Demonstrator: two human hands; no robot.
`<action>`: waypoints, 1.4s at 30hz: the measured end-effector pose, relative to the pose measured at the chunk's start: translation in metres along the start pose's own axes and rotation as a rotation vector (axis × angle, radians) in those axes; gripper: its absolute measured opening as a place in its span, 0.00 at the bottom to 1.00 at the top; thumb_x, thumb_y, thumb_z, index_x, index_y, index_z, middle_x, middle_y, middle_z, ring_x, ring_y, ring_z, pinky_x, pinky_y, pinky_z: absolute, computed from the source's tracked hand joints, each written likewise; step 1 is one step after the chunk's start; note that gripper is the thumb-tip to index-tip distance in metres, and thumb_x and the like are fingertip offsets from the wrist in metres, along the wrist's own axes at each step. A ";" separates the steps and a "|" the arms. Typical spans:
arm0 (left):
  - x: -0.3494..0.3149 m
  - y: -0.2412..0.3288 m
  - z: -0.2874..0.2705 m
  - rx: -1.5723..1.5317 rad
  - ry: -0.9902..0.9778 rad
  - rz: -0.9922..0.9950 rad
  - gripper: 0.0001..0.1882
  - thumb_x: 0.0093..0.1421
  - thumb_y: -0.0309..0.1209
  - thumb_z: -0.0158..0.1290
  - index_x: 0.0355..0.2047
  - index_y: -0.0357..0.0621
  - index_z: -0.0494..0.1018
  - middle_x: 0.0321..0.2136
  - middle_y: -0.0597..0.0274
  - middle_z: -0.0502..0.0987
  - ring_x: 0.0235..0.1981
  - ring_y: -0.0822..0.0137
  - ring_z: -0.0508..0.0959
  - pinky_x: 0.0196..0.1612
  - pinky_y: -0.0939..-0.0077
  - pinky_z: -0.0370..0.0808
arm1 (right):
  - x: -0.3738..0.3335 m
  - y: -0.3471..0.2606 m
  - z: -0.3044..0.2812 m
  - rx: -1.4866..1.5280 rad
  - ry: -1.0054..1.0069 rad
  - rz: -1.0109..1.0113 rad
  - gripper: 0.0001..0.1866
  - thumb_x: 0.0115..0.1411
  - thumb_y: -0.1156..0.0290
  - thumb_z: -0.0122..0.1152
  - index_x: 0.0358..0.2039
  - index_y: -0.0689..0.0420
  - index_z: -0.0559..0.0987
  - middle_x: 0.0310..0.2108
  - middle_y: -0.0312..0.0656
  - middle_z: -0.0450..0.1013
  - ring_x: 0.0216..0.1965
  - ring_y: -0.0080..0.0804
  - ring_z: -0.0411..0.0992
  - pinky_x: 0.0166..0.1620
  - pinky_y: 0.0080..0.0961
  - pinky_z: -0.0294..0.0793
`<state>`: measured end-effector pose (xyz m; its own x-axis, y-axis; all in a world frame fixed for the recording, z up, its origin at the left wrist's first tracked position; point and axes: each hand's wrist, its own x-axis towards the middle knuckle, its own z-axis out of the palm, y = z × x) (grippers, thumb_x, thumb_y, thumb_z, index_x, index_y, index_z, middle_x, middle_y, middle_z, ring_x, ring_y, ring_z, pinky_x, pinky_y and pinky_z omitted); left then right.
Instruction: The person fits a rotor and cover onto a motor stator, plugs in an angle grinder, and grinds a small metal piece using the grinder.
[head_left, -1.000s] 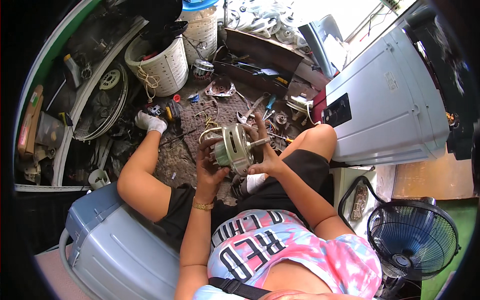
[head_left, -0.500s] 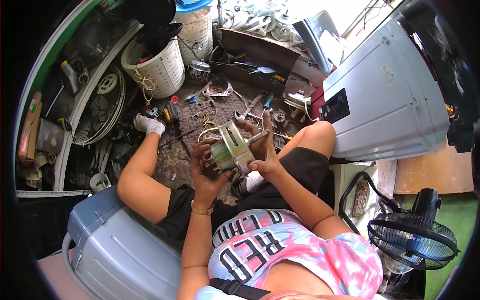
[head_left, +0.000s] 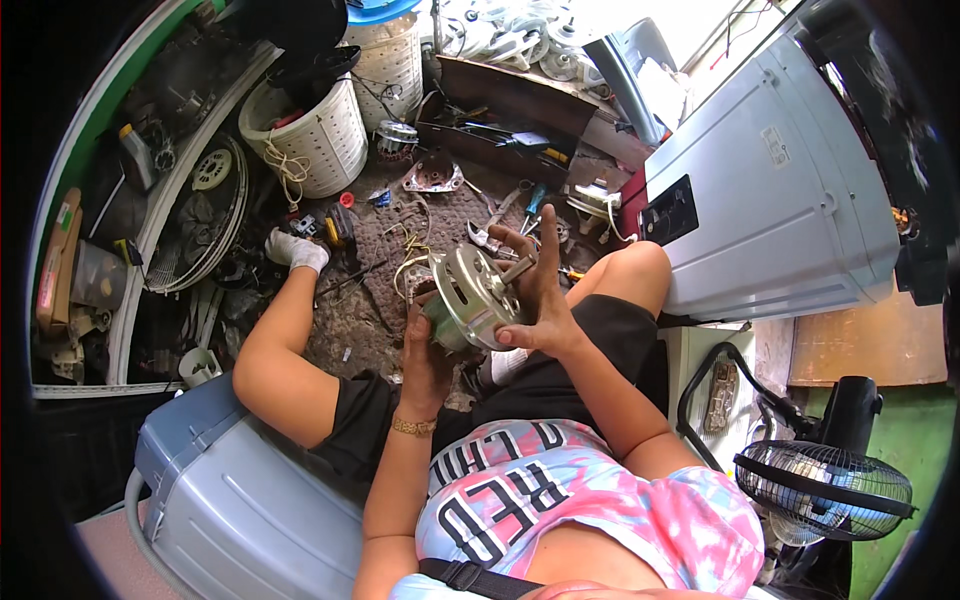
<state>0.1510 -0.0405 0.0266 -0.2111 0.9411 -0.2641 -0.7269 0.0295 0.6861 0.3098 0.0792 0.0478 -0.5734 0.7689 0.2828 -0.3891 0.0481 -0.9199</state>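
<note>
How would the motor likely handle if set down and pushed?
The motor is probably heavy for its size, since it looks mostly metal. Its round shape may let it roll sideways, though the protruding shaft could make it wobble.

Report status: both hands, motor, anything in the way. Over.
Left hand holding motor; right hand spread open at shaft side. Motor tilted, shaft toward upper right. No obstruction seen; wrench, screwdriver lie beyond.

The left hand (head_left: 421, 352) is cupping inward; the right hand (head_left: 548, 312) is holding its fingers (head_left: 549, 238) spread, apart from the thumb (head_left: 516, 337).
</note>
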 end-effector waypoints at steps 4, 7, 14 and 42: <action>0.000 -0.001 0.000 0.034 -0.054 0.006 0.36 0.60 0.55 0.59 0.61 0.48 0.63 0.53 0.60 0.74 0.54 0.62 0.76 0.46 0.63 0.81 | 0.001 -0.010 0.003 0.004 0.009 -0.014 0.83 0.39 0.53 0.84 0.73 0.36 0.19 0.68 0.63 0.48 0.61 0.48 0.64 0.64 0.45 0.61; 0.001 -0.005 0.003 0.056 -0.105 0.148 0.38 0.57 0.47 0.65 0.61 0.46 0.62 0.55 0.59 0.72 0.56 0.61 0.75 0.55 0.63 0.77 | 0.003 -0.012 -0.002 0.002 0.002 -0.018 0.83 0.39 0.54 0.85 0.73 0.36 0.20 0.68 0.62 0.48 0.59 0.46 0.65 0.63 0.43 0.62; 0.004 -0.018 -0.008 0.382 -0.103 0.445 0.46 0.48 0.32 0.73 0.63 0.47 0.59 0.63 0.59 0.63 0.62 0.61 0.69 0.63 0.62 0.70 | 0.008 -0.020 -0.008 0.010 -0.021 -0.023 0.83 0.38 0.54 0.85 0.74 0.37 0.21 0.68 0.62 0.48 0.58 0.46 0.64 0.62 0.42 0.61; -0.012 -0.036 -0.002 -0.108 -0.010 0.012 0.32 0.67 0.60 0.40 0.61 0.52 0.63 0.51 0.60 0.76 0.45 0.64 0.81 0.29 0.65 0.83 | 0.013 -0.066 -0.007 -0.156 -0.099 -0.069 0.85 0.35 0.54 0.85 0.74 0.43 0.21 0.66 0.63 0.52 0.63 0.52 0.61 0.63 0.46 0.63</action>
<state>0.1777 -0.0536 0.0037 -0.2142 0.9446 -0.2487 -0.7905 -0.0180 0.6122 0.3330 0.0904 0.1098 -0.6208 0.6940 0.3647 -0.3176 0.2026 -0.9263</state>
